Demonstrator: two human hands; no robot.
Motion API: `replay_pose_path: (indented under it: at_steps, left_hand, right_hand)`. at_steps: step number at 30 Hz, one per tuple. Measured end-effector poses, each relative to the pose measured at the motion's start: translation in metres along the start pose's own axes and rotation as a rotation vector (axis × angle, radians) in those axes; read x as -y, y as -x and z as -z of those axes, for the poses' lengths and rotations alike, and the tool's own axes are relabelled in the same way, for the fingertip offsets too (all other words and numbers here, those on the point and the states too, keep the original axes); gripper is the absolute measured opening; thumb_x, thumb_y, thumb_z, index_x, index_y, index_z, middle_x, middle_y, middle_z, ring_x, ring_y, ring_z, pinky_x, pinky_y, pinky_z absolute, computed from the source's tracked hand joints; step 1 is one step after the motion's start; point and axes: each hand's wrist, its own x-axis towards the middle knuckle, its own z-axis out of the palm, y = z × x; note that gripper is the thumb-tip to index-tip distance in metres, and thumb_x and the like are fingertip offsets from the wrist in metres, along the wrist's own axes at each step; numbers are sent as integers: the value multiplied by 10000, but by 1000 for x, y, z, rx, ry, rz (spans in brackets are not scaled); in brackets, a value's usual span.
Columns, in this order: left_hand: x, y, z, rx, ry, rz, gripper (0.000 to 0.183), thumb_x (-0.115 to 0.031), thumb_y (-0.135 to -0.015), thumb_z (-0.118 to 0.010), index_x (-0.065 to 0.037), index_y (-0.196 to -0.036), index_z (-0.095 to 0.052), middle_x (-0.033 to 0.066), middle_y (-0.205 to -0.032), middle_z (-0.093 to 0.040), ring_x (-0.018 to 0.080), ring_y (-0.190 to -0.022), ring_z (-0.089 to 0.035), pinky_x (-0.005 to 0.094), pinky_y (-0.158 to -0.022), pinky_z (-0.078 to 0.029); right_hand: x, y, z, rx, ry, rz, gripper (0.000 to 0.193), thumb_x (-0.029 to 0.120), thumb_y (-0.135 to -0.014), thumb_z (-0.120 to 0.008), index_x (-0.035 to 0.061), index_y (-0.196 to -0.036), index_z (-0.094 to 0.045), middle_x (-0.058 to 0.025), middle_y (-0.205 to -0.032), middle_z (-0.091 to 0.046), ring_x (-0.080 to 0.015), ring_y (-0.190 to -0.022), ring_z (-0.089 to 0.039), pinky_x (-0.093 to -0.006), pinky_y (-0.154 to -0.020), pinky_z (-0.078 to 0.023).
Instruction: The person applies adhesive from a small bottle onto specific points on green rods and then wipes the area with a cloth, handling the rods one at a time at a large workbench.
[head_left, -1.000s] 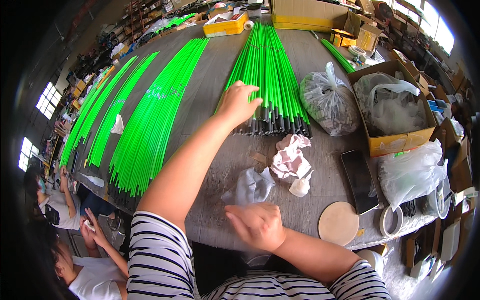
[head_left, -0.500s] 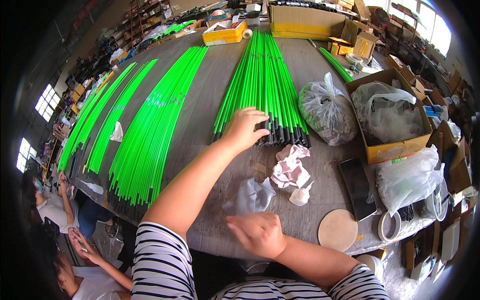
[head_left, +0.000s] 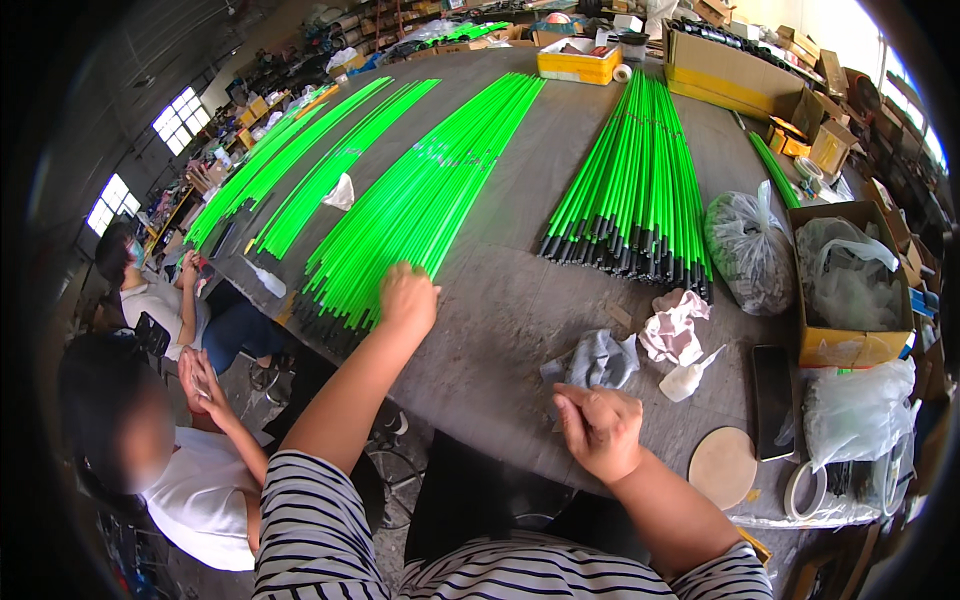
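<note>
Under the left hand (head_left: 408, 297): near end of a flat fan of bright green rods (head_left: 425, 195), dark-tipped at the near end. Hand lies palm down on the rod ends, fingers curled over them; can't tell whether it actually grips one or just rests on top. Rods run away from the hand toward the far side of the tabletop (head_left: 500, 300).

Right hand (head_left: 600, 432) sits close to the body at the near tabletop edge, well apart from the left hand. Loosely fisted, thumb and forefinger pinched together; whatever is in the pinch is too small to make out. Just beyond it lies a grey rag (head_left: 596, 360); further right of the rag, a crumpled pink-white cloth (head_left: 673, 328) and a small white squeeze bottle (head_left: 688, 378).

Right of the left hand, across a bare strip of tabletop: a second bundle of green rods (head_left: 635, 180), dark ends toward the person. Left of the left hand: two more spreads of green rods (head_left: 300, 170).

Right of the right hand: round wooden disc (head_left: 722, 467), dark phone (head_left: 772, 400), tape roll (head_left: 803, 490), knotted clear bag (head_left: 750, 255), open cardboard box (head_left: 850, 345) holding plastic bags.

Surface is grey, worn, round-edged. Room looks like a cluttered workshop, windows at left. Two other people sit low at left, beside the tabletop edge.
</note>
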Motion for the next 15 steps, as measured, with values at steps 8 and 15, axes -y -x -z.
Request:
replay_pose_path:
  at_steps: [8,15]
  left_hand:
    - [-4,17,-5,9,11,7,100,-32,-722,-570,28,-797,-598,182,-858,-575,318,-826,-585,376,-737,-487]
    - [13,33,6,182,397,70,227,-155,-772,-561,52,-866,-553,158,-674,-570,278,-626,-588,376,-567,-481]
  right_hand:
    - [-8,0,-1,-43,37,-93,44,34,-733,-640,50,-745,-600,-78,-584,-564,-233,-466,-547,-304,-430,-428]
    - [-4,3,-2,-28,72,-103,34,31,-744,-629,45,-762,-603,-93,-602,-575,-239,-487,-562,-300,-436,-431]
